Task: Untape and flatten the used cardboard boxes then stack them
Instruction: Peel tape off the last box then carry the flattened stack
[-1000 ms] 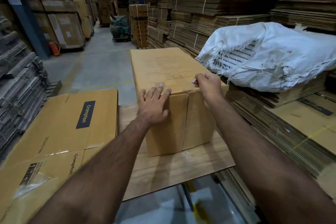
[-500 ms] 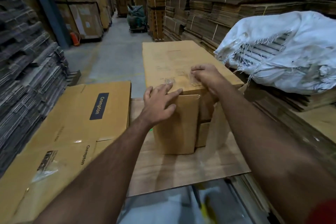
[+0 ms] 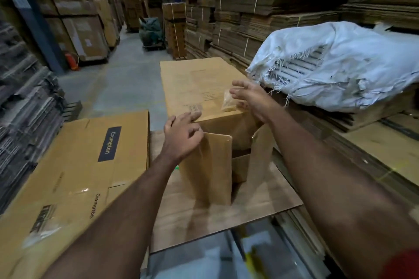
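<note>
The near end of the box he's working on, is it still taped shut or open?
Open. On the box, the near end flaps hang apart with a dark gap between them, and crumpled tape lifts off the top edge by the right hand.

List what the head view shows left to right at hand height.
Flattened Crompton box → left hand → open box flap → peeled tape → right hand → white sack.

You see a box (image 3: 199,88) of matt brown cardboard, its top smooth with faint print. A crumpled strip of clear, glossy tape (image 3: 227,103) sticks to its near edge. On the left, the flattened carton (image 3: 74,165) is the same matt cardboard. The far right sack (image 3: 340,65) is white woven plastic, frayed.
</note>
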Demonstrator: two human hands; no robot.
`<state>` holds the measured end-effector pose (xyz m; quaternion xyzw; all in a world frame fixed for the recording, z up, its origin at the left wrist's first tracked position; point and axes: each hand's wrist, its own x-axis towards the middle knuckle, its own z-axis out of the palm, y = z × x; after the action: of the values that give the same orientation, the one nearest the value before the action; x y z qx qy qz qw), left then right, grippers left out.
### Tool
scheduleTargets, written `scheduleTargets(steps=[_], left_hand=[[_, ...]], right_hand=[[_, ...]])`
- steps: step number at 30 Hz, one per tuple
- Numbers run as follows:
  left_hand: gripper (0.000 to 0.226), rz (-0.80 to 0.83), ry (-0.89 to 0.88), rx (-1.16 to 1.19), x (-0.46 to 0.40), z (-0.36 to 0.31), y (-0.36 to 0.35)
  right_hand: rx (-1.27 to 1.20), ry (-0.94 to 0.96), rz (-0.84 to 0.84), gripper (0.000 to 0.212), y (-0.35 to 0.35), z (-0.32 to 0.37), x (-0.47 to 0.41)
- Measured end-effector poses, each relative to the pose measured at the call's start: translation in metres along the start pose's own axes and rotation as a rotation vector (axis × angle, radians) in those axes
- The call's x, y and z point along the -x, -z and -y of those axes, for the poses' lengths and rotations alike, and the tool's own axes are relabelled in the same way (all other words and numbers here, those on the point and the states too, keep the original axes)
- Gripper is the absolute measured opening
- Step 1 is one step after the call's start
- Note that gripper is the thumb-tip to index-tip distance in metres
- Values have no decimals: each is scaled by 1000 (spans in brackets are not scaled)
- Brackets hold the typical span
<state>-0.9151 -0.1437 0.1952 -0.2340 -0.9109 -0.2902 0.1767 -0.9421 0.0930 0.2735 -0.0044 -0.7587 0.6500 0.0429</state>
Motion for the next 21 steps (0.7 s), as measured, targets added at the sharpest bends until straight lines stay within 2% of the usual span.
scheduleTargets(steps=[6, 10, 14, 17, 19, 21], left_hand=[[31, 1, 26, 72, -1, 19, 15], [37, -15, -8, 113, 2, 34, 23], [51, -25, -46, 124, -5, 46, 27], [46, -54, -48, 92, -14, 48, 26], [39, -87, -18, 79, -20, 52, 21], [42, -94, -33, 36, -25, 56, 18]], right_hand=[[-61, 36, -18, 31, -20, 32, -12], [-240, 21, -182, 22, -28, 42, -21], [100, 59, -160, 17, -34, 41, -11], [289, 141, -146, 21, -37, 37, 9], [419, 184, -196, 20, -33, 28, 25], [545, 186, -334, 18, -22, 13, 40]])
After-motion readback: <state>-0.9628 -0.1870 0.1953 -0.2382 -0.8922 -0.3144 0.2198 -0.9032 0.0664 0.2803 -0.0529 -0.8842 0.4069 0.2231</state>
